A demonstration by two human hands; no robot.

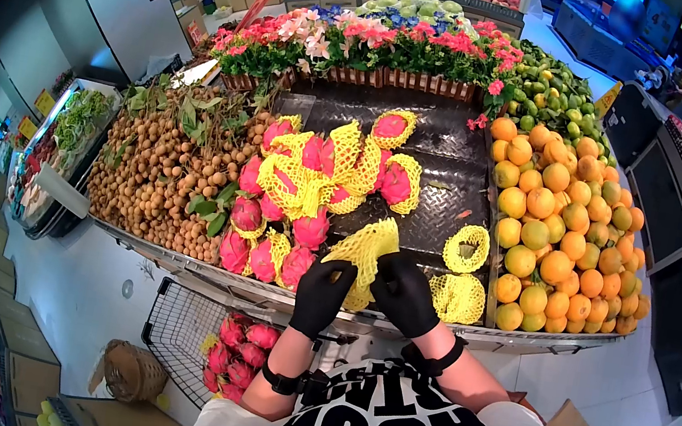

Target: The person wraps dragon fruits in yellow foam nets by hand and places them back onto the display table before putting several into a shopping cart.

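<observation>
Right now the yellow foam net sleeve (364,253) sits pinched between both gloved hands, at the near edge of the black display tray (445,185), just in front of the pile of dragon fruit (307,198). The left hand (322,293) closes its fingers on the sleeve's lower left side; the right hand (402,293) clamps thumb and fingers on its lower right, so both hands are shut on the same piece. The sleeve looks very light, soft and springy, a mesh that stretches and snaps back; it probably tears if pulled hard at one strand, so the rolled rim at its opening seems the sound place to grip and spread. It is not slippery, and the gloves should bite well on the foam.

Just right of the sleeve lie two spare nets (462,274) on the tray, near the hands. Beyond them, well right of the sleeve, the oranges (556,222) are stacked against a divider. Left of the sleeve, past the dragon fruit, are the longans (158,173). Bare tray behind the sleeve gives open room for moving. Below the sleeve, under the counter's metal lip, a wire cart (186,331) holds more dragon fruit
</observation>
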